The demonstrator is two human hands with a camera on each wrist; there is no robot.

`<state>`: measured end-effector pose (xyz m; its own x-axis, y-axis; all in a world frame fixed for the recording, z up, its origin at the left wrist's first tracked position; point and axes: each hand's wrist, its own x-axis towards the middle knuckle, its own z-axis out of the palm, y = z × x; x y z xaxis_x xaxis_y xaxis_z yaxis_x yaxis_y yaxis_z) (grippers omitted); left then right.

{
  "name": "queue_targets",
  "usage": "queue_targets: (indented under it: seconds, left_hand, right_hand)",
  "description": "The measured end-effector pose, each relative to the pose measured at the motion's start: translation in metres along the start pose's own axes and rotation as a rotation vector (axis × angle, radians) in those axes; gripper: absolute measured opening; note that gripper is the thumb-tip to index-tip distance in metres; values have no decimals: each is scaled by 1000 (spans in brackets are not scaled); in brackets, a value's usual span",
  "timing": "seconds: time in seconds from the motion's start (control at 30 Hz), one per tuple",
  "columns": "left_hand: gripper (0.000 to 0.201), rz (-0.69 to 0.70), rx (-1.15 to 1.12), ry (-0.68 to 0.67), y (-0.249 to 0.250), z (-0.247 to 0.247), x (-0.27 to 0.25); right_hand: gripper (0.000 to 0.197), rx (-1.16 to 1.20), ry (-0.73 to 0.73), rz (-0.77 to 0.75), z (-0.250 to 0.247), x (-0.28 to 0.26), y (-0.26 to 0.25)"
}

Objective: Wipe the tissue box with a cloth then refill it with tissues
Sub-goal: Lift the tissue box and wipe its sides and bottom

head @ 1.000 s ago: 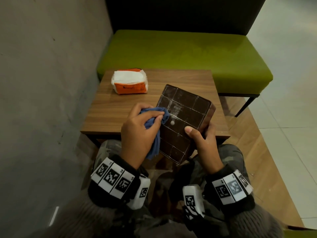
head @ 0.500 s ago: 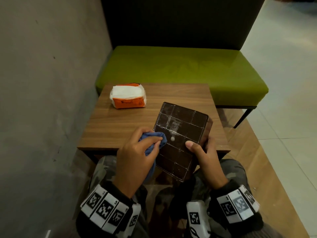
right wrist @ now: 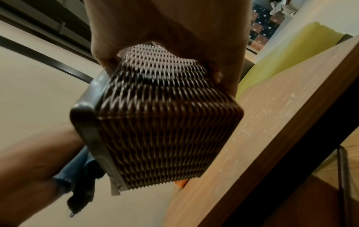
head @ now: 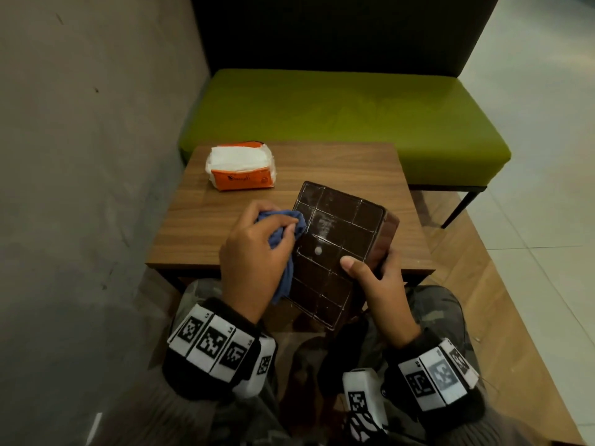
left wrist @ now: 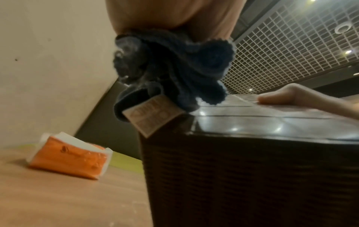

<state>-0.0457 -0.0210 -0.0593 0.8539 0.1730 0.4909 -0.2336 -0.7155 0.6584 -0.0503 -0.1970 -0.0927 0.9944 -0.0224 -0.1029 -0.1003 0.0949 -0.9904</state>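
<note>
wiping underway: our left hand (head: 254,252) grips the cloth (head: 283,230) against the tissue box (head: 335,249), right hand (head: 380,284) clamped on it; tissue pack (head: 241,169) untouched, refill pending.

tissue box (head: 335,249) opening hidden

left hand (head: 254,262) clenched, right hand (head: 380,291) gripping, thumb extended

left hand (head: 254,259) bunching cloth (head: 283,233), tissue box (head: 335,252)
</note>
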Motion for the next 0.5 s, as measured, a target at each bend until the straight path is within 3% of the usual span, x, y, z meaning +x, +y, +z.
queue_targets:
  seconds: [0.13,0.27,0.4,0.5]
  left_hand:
    - [22,113,-30,-110,6,2,-21]
    - [18,-3,-21,-31,-3,-2,-19]
    - [21,85,-27,-172,10,-1,-37]
    - [18,-42,22,-90,-2,-3,-23]
  right_hand:
    - [80,38,11,23,-4,4,0]
    - [87,29,34,30,-3,4,2]
    - [90,22,48,33,-5,7,3]
    - [89,10,63,15,-5,4,4]
